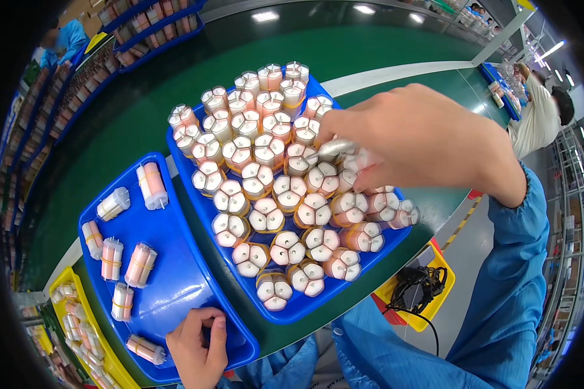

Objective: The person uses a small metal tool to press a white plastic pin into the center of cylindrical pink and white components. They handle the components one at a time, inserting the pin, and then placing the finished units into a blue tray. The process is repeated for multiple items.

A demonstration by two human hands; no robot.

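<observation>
A blue tray (280, 316) is crowded with bundles of clear tubes (289, 192) standing upright, each holding white and pink rolls with a yellow rubber band around them. Over its right side, my right hand (409, 139) is closed with the fingers bent down. A shiny, silvery, narrow piece (334, 150) sticks out from those fingers, pointing left; its kind does not show clearly. White and pink bundles lie just under the fingertips, partly hidden. My left hand (198, 347) rests curled at the near edge of a second blue tray (175, 253), with nothing visible in its fingers.
Several tube bundles (141, 264) lie in the second tray. Left of it stands a yellow tray (61, 282) of similar pieces. A yellow bin (444, 292) with black cables sits below the green table (383, 97). Stacked blue trays stand far left; co-workers (545, 110) work farther off.
</observation>
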